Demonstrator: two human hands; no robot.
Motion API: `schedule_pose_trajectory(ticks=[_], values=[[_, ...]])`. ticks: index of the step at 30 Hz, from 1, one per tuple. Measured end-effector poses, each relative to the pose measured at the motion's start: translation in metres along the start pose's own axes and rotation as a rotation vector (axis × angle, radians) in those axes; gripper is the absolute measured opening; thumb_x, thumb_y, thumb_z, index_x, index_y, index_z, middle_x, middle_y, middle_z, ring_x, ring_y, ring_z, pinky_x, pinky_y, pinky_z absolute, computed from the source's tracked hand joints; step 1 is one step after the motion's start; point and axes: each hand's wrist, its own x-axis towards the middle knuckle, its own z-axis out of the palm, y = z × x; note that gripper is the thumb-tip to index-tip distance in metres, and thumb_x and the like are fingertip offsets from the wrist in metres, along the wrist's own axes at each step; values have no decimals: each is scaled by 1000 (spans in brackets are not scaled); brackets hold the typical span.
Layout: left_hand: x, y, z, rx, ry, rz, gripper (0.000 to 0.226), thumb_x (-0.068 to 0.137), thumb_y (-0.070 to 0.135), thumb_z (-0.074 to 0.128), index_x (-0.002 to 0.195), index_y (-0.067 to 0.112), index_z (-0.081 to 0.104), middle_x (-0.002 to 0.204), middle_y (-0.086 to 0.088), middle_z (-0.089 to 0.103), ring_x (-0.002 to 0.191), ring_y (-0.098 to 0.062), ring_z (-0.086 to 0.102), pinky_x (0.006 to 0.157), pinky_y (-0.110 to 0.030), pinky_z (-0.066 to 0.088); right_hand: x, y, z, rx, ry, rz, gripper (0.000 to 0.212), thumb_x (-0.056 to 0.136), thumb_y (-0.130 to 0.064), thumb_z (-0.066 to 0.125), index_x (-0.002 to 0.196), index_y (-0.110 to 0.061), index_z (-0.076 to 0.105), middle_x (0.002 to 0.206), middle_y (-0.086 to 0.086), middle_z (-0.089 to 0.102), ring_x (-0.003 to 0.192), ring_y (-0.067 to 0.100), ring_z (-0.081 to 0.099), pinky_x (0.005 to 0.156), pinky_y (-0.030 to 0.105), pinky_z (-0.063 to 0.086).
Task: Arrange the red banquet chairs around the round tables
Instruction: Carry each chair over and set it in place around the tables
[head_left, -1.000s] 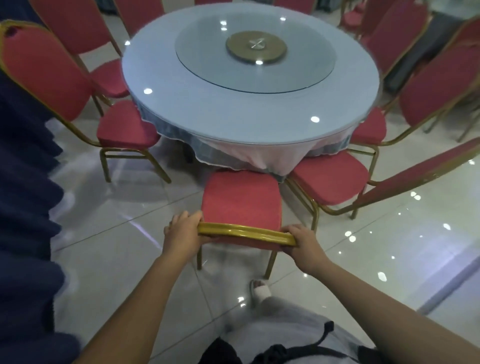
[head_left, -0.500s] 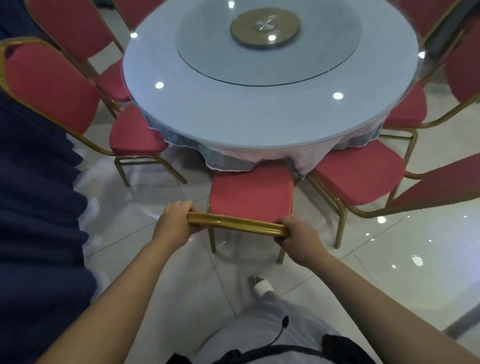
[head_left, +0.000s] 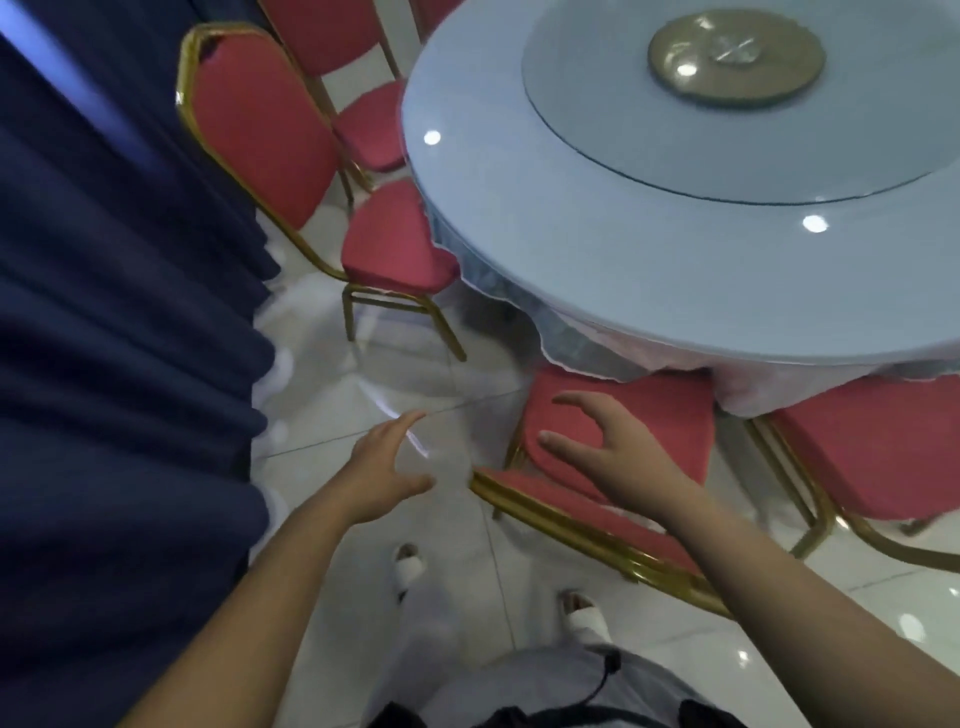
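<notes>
A red banquet chair (head_left: 660, 410) with a gold frame stands in front of me, its seat tucked partly under the round table (head_left: 597, 218). My left hand (head_left: 387, 470) hovers open over the floor, left of the chair's back rail. Above the chair's seat and back my right hand (head_left: 605, 449) is open with fingers spread, holding nothing. Another red chair (head_left: 395, 244) stands at the table's left side, and a third (head_left: 872, 447) at the right.
Dark blue drapery (head_left: 119, 364) fills the left side. The table carries a glass turntable (head_left: 779, 98) with a brass hub. Further red chairs (head_left: 332, 36) stand behind the left one. Glossy tiled floor (head_left: 374, 384) lies between the drapery and the chairs. My feet (head_left: 410, 564) are below.
Both hands have let go of the chair's gold back rail and lifted off it, opening. The chair went further under the table, and the view swung left.
</notes>
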Motion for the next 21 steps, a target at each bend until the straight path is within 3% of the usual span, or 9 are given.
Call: schedule_pose_trajectory(ticks=[8, 10, 13, 16, 21], values=[[34, -118, -119, -182, 118, 10, 78, 87, 31, 69, 150, 39, 24, 154, 1, 27, 129, -14, 36, 102, -30, 35, 110, -116, 108, 51, -22, 63, 62, 81, -61, 67, 134, -32, 52, 137, -4, 52, 126, 15, 49, 109, 41, 40], [42, -150, -151, -203, 125, 22, 79, 87, 32, 69, 149, 42, 23, 156, 3, 24, 127, -11, 36, 100, -28, 34, 132, -151, 136, 73, 1, 73, 61, 82, -56, 70, 134, -31, 53, 138, -5, 52, 127, 13, 48, 109, 40, 40], [61, -190, -199, -210, 166, 10, 78, 87, 34, 69, 148, 46, 21, 158, 5, 21, 140, -20, 30, 105, -37, 35, 166, -197, 172, 74, 19, 60, 60, 83, -49, 72, 135, -26, 54, 138, -6, 52, 126, 11, 48, 108, 35, 39], [85, -216, -242, -232, 208, -44, 74, 87, 34, 68, 146, 45, 24, 155, 3, 27, 138, -25, 33, 103, -41, 39, 198, -227, 194, 65, 0, 47, 55, 84, -42, 73, 134, -25, 55, 133, -7, 55, 121, 10, 50, 103, 31, 40], [143, -239, -312, -229, 267, 23, 67, 85, 30, 67, 140, 44, 31, 139, 11, 37, 132, -22, 38, 92, -32, 38, 281, -250, 214, 57, 51, 67, 47, 84, -39, 74, 127, -27, 60, 126, -7, 60, 115, 11, 55, 98, 33, 45]])
